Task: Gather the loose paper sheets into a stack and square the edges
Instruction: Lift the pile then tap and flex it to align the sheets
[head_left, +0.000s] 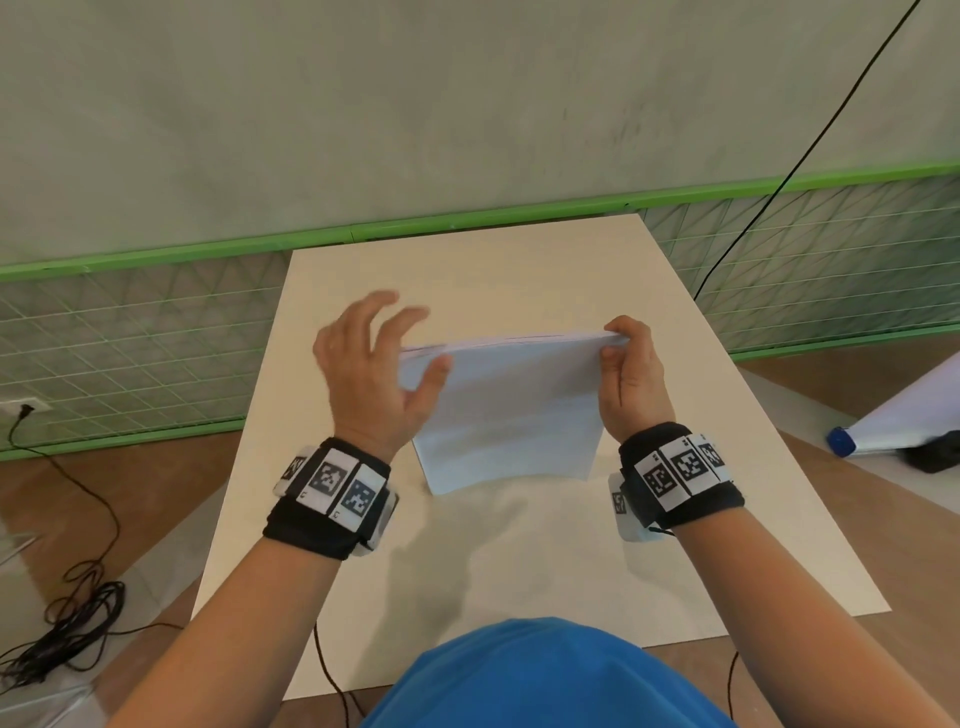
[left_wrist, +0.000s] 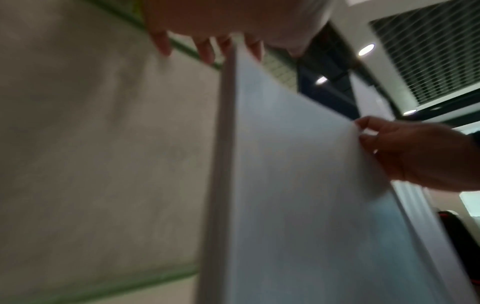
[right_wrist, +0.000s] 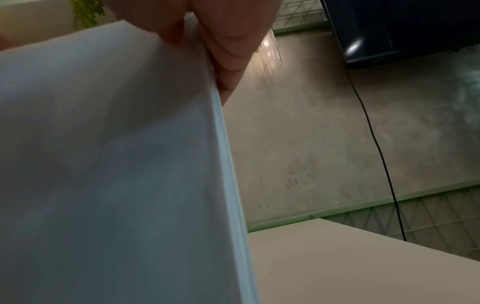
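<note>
Right hand (head_left: 631, 376) grip pinches paper stack (head_left: 506, 410) upright; left hand (head_left: 371, 364) fingers spread, loose

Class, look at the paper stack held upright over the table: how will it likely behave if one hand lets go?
The paper stack would probably flop; its lower edge already curves. The right hand pinches one top corner, so sheets may fan apart. The left hand looks spread, barely gripping.

I wear a bright blue shirt (head_left: 540, 675), and my arms are bare. On each wrist I have a thick black band (head_left: 332, 499) with white squares (head_left: 680, 467) on it, and each square has a black blocky pattern. A small white box (head_left: 623, 512) sits under my right band.
</note>
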